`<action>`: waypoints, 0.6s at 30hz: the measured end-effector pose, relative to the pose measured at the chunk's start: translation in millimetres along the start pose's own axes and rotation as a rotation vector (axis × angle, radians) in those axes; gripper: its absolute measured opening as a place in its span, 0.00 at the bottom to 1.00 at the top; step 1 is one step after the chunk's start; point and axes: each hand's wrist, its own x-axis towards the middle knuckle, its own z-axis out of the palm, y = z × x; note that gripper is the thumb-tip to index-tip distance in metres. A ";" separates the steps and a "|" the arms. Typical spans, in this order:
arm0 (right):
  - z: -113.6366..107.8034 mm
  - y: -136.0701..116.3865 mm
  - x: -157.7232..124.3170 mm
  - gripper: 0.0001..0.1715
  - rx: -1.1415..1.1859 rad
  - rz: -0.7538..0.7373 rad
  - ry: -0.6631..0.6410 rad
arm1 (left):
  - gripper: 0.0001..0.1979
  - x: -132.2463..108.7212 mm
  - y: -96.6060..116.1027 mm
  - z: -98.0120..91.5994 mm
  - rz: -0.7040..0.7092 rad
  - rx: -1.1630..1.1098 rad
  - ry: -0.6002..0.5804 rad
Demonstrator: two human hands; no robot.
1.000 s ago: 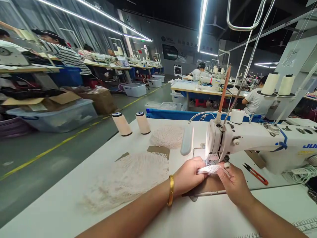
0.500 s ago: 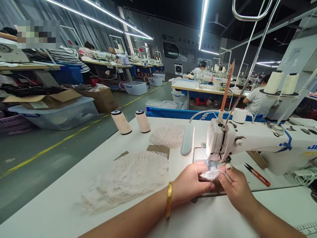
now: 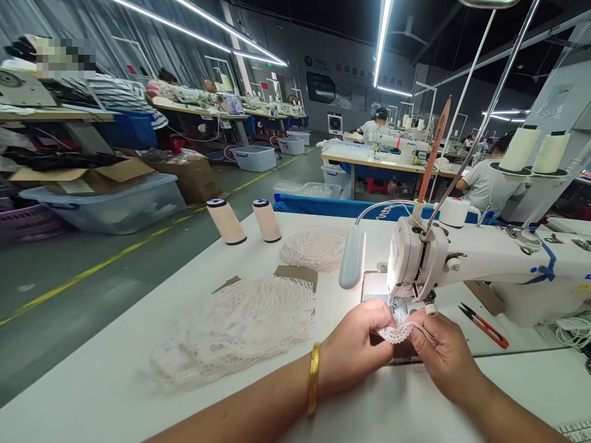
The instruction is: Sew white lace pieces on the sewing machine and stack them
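A small strip of white lace [image 3: 395,333] is stretched between my two hands, just in front of the needle area of a white sewing machine [image 3: 415,252]. My left hand [image 3: 357,341] pinches its left end, with thumb and fingers closed. Its right end is gripped by my right hand [image 3: 441,347], thumb against the fingers. The lace curves downward between the two grips. Larger pieces of pale lace [image 3: 244,326] lie spread on the white table to the left, beside a brown card piece [image 3: 295,275].
Orange-handled thread snips [image 3: 484,326] lie right of my right hand. Two thread cones [image 3: 226,223] stand at the table's far left edge. A grey lamp [image 3: 351,258] stands left of the machine head. A ruler [image 3: 577,429] shows at bottom right. Other people sit at machines beyond.
The lace between my hands now hangs in a more open curve, its scalloped edge showing more. Both hands keep their grip near the needle. The view has shifted slightly.
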 end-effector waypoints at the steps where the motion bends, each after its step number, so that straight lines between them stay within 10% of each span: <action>1: -1.0 0.0 0.3 0.14 0.000 -0.005 -0.009 | 0.04 -0.3 -1.1 0.3 0.021 0.009 0.003; 11: -16.9 4.4 -3.7 0.15 -0.283 -0.253 -0.424 | 0.10 -27.4 -15.2 8.7 0.363 0.359 0.024; 18: -18.6 2.9 -3.3 0.15 -0.337 -0.241 -0.439 | 0.10 -28.6 -11.2 11.9 0.387 0.433 0.028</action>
